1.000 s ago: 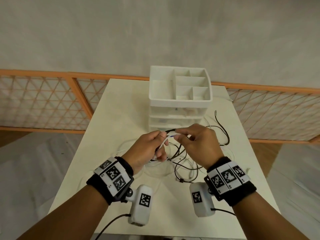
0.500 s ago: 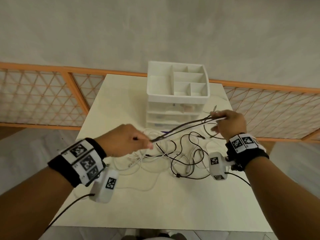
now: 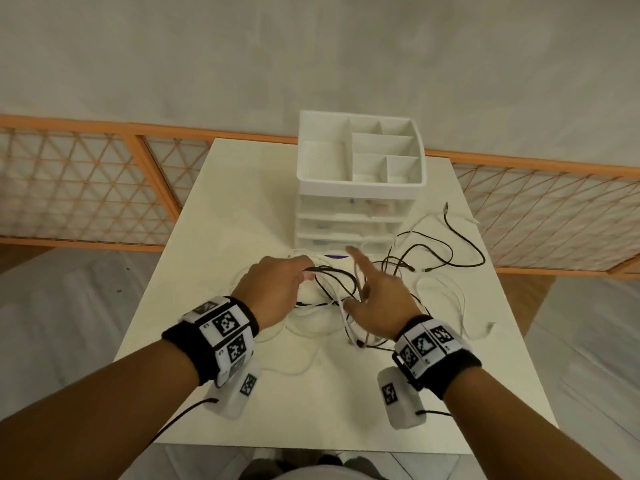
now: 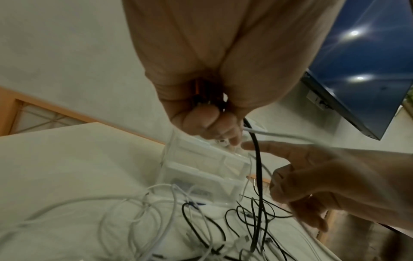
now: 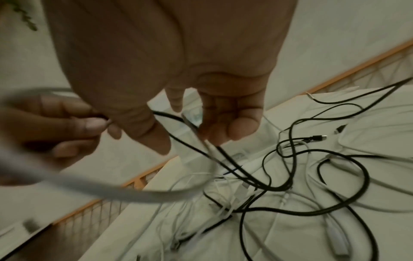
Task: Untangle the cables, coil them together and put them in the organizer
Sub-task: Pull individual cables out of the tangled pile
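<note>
Between the two hands, thin black and white cables hang tangled over the surface; left hand pinches them, right hand spread wide, empty. Best draw strands out slowly; white plastic drawer organizer waits beyond.

Both hands low and close together: left hand fisted, right hand spread, fingers loosely extended.

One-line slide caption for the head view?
Left hand grips black cables; open right hand reaches into the tangle before the white plastic organizer.
</note>
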Demonstrator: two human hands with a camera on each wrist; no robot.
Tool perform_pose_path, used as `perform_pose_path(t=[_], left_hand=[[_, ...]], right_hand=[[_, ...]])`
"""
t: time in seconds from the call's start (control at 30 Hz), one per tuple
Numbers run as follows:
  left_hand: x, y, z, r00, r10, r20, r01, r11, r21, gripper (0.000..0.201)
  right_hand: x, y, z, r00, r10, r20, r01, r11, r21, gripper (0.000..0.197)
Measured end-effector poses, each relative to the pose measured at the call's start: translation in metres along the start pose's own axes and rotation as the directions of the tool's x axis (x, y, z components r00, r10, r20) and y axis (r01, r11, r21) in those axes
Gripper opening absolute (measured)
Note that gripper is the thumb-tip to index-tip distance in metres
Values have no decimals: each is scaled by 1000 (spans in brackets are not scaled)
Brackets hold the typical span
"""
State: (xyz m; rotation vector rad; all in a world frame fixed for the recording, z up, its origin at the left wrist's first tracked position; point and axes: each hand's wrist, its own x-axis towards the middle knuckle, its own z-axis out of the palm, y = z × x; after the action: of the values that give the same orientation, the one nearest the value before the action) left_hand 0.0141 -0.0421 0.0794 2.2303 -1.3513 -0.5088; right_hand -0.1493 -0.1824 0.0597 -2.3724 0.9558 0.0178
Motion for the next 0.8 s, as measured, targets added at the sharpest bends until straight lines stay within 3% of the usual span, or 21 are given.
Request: perform_pose_path(t=[0.07, 0.13, 0.17, 0.23, 0.3, 0.37, 0.43, 0.47, 0.53, 0.6, 0.63, 0.67, 0.73, 0.8], left_hand=[[4, -3, -5, 999, -38, -25, 39, 998, 46, 25], [7, -1, -10, 998, -61, -18, 62, 997, 36, 24], [7, 5, -13, 999, -38, -20, 38, 999, -7, 28], [5, 22, -18, 999, 35, -31, -39, 988, -149, 39], [1, 40, -27, 996, 80, -40, -88, 955, -283, 43], [-2, 45, -38, 993, 106, -61, -120, 933, -339, 42], [-4, 37, -50, 991, 112, -77, -132, 930, -343, 39], [-5, 30, -54, 992, 110, -65, -125, 935, -331, 38], [-7, 14, -53, 996, 89, 27, -80, 966, -247, 34], [-10, -3, -35, 982, 21, 187, -1, 994, -106, 30], [-12, -12, -21, 965, -27, 259, 34, 999, -25, 30], [-14, -21, -7, 948, -85, 305, 75, 996, 44, 31], [-18, -34, 14, 933, -214, 290, 188, 975, 115, 28], [-16, -40, 22, 922, -330, 202, 320, 944, 83, 28]], right_hand=[[1, 1, -14, 981, 88, -171, -74, 994, 85, 77], [-3, -6, -33, 951, 68, -303, -19, 987, 163, 70], [-5, -13, -40, 957, 15, -290, 46, 978, 203, 71], [-10, -33, -45, 987, -117, -113, 141, 963, 230, 67], [-7, -34, -35, 983, -178, 35, 173, 980, 100, 38], [4, -16, -31, 992, -63, 107, 68, 997, -42, 20], [14, 13, -41, 978, 139, 157, -120, 985, -127, 27], [19, 29, -50, 970, 217, 105, -203, 970, -132, 29], [27, 56, -66, 929, 328, -173, -335, 942, -8, 19], [29, 67, -70, 840, 346, -418, -289, 937, 194, 10], [29, 66, -66, 843, 324, -431, -238, 941, 242, 24], [27, 64, -59, 884, 290, -366, -206, 945, 253, 49], [19, 61, -36, 947, 262, -186, -229, 957, 178, 97], [7, 59, -8, 945, 289, -151, -268, 952, 147, 103]])
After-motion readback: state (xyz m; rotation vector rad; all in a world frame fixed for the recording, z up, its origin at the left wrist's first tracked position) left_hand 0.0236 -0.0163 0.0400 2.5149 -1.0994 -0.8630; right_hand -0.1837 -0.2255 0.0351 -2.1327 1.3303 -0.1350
